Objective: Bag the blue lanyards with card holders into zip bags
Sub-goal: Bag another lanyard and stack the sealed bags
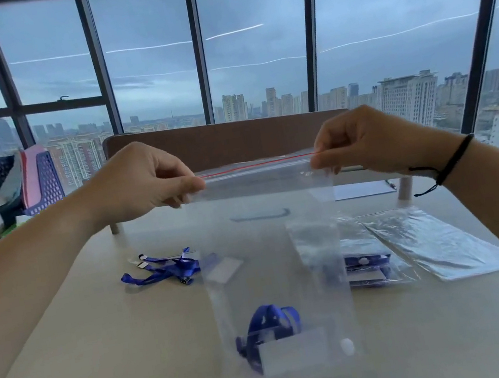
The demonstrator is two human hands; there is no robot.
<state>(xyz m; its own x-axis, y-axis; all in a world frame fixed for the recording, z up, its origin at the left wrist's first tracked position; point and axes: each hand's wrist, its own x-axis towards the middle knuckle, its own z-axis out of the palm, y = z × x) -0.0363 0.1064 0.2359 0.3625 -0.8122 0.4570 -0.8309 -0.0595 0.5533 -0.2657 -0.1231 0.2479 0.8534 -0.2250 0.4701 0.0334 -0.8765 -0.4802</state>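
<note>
I hold a clear zip bag upright in the air above the table. My left hand pinches the left end of its red zip strip and my right hand pinches the right end. A coiled blue lanyard with a clear card holder lies in the bottom of the bag. On the table at the left lies a loose blue lanyard with a card holder beside it. A filled bag with a blue lanyard rests on the table to the right.
Flat empty zip bags lie at the right of the beige table. A brown shelf riser stands along the far edge, with a sheet of paper under it. A purple crate sits at far left by the windows.
</note>
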